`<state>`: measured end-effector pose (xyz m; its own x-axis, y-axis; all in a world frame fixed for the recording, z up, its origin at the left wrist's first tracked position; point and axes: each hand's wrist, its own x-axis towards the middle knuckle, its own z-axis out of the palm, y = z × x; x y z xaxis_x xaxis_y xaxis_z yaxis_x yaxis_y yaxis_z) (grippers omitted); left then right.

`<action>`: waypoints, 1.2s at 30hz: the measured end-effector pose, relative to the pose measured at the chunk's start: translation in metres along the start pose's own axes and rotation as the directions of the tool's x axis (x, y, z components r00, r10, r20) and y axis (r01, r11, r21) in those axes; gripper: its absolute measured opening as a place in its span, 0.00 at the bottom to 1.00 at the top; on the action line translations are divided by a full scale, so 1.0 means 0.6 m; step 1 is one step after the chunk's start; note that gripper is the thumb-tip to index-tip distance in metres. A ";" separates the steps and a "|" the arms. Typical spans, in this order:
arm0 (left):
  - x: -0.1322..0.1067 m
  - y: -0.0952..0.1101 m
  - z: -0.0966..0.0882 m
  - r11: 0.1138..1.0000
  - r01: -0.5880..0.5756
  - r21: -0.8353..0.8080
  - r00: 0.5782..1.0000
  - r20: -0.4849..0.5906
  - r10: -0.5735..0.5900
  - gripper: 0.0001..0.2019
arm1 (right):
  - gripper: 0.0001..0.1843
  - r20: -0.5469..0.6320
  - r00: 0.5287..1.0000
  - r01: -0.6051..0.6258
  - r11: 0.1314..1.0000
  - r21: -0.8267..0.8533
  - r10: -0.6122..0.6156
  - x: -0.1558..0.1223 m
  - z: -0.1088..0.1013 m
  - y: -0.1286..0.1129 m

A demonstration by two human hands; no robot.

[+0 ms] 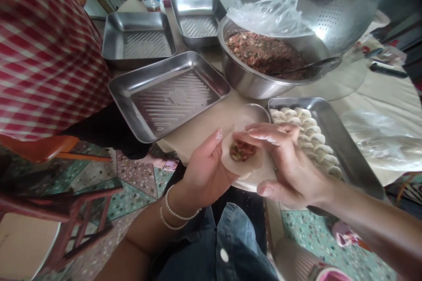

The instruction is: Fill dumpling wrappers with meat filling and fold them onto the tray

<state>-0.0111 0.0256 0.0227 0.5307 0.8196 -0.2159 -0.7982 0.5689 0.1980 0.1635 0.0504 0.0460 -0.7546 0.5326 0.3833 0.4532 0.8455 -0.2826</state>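
Note:
My left hand [211, 169] is cupped under a round dumpling wrapper [231, 163], its thumb raised at the side. A lump of meat filling [243, 151] with green bits lies in the middle of the wrapper. At the wrapper's far right side is my right hand [283, 158], its fingers stretched over the edge and its thumb well apart; whether the fingertips touch the dough I cannot tell. White flour marks show on my fingertips. To the right, rows of folded dumplings [311, 136] fill part of a metal tray [356, 158].
A steel bowl [245, 83] of meat filling holds a spoon [316, 66], with a plastic bag [273, 15] over its far rim. Three metal trays stand left of it, the nearest tray [145, 129] by a person in a checked shirt [49, 61]. A chair [66, 215] stands lower left.

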 end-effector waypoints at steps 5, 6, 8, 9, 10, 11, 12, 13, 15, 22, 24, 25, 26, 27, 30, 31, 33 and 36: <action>-0.006 0.005 -0.007 0.999 -0.027 0.038 0.995 -0.094 0.030 0.29 | 0.31 -0.011 0.990 -0.141 0.989 0.037 0.142 0.011 -0.002 0.026; -0.009 0.009 -0.007 0.998 -0.053 0.047 0.989 -0.135 0.059 0.29 | 0.31 0.002 0.980 -0.198 0.980 -0.026 0.198 0.013 0.000 0.035; -0.015 0.015 -0.006 0.992 -0.106 0.061 0.973 -0.198 0.116 0.29 | 0.34 0.083 0.960 -0.248 0.950 -0.191 0.268 0.017 0.007 0.055; -0.017 0.018 -0.006 0.990 -0.127 0.064 0.967 -0.215 0.138 0.29 | 0.36 0.137 0.951 -0.235 0.937 -0.258 0.276 0.019 0.011 0.062; -0.018 0.020 -0.005 0.988 -0.137 0.065 0.964 -0.222 0.149 0.29 | 0.38 0.174 0.947 -0.210 0.931 -0.300 0.270 0.021 0.015 0.067; -0.019 0.021 -0.005 0.988 -0.141 0.066 0.963 -0.221 0.152 0.29 | 0.39 0.190 0.947 -0.191 0.927 -0.322 0.260 0.022 0.017 0.068; -0.019 0.022 -0.005 0.988 -0.139 0.067 0.965 -0.214 0.151 0.29 | 0.39 0.174 0.954 -0.179 0.928 -0.328 0.245 0.022 0.018 0.066; -0.018 0.021 -0.004 0.988 -0.137 0.068 0.968 -0.204 0.148 0.29 | 0.38 0.127 0.966 -0.175 0.930 -0.323 0.226 0.023 0.016 0.060; -0.016 0.017 -0.004 0.990 -0.126 0.063 0.977 -0.165 0.135 0.29 | 0.34 0.018 0.985 -0.162 0.945 -0.284 0.174 0.023 0.010 0.040; -0.012 0.001 0.004 1.000 -0.025 0.008 0.999 -0.042 0.026 0.29 | 0.33 -0.005 0.998 0.058 0.991 -0.123 -0.059 0.015 0.016 -0.037; -0.014 0.001 0.007 1.000 -0.015 0.013 1.000 -0.026 0.015 0.29 | 0.32 -0.020 0.995 0.094 0.988 -0.124 -0.097 0.007 0.025 -0.046; -0.015 0.003 0.008 1.000 -0.021 0.012 1.000 -0.017 0.021 0.29 | 0.31 -0.022 0.993 0.109 0.986 -0.125 -0.113 0.002 0.028 -0.048; -0.016 0.004 0.008 1.000 -0.027 0.010 1.000 -0.009 0.027 0.29 | 0.30 -0.022 0.991 0.128 0.984 -0.123 -0.131 -0.004 0.031 -0.050; -0.017 0.005 0.009 1.000 -0.030 0.007 1.000 -0.002 0.030 0.30 | 0.29 -0.020 0.989 0.145 0.982 -0.119 -0.148 -0.010 0.032 -0.052; -0.019 0.007 0.010 1.000 -0.026 0.011 1.000 0.013 0.026 0.32 | 0.28 -0.037 0.986 0.158 0.981 -0.113 -0.163 -0.023 0.033 -0.055; -0.019 0.006 0.010 1.000 -0.018 0.010 1.000 0.016 0.018 0.32 | 0.28 -0.039 0.987 0.148 0.982 -0.116 -0.153 -0.026 0.033 -0.056; -0.020 0.005 0.008 1.000 0.015 0.008 1.000 0.014 -0.015 0.31 | 0.27 -0.038 0.989 0.138 0.981 -0.139 -0.145 -0.030 0.030 -0.057; -0.024 0.006 0.007 0.996 0.093 0.010 0.995 -0.023 -0.092 0.29 | 0.24 -0.043 0.978 0.196 0.967 -0.162 -0.205 -0.039 0.022 -0.056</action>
<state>-0.0200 0.0161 0.0307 0.5954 0.7618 -0.2552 -0.7427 0.6430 0.1868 0.1598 0.0089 0.0350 -0.8105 0.3489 0.4705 0.3672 0.9285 -0.0559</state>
